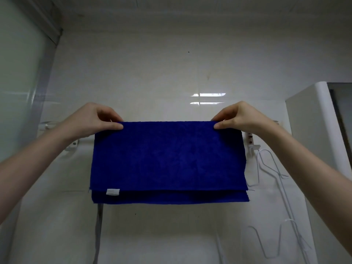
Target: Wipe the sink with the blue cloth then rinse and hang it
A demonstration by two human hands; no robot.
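Note:
The blue cloth hangs folded over a white towel rail on the tiled wall, its front layer a little shorter than the back one, with a small white label at the lower left. My left hand pinches the cloth's top left corner between thumb and fingers. My right hand pinches the top right corner the same way. Most of the rail is hidden behind the cloth. The sink is out of view.
White wire hangers dangle from the rail's right bracket down the wall. A white cabinet juts out at the right. A frosted glass panel with a metal frame stands at the left.

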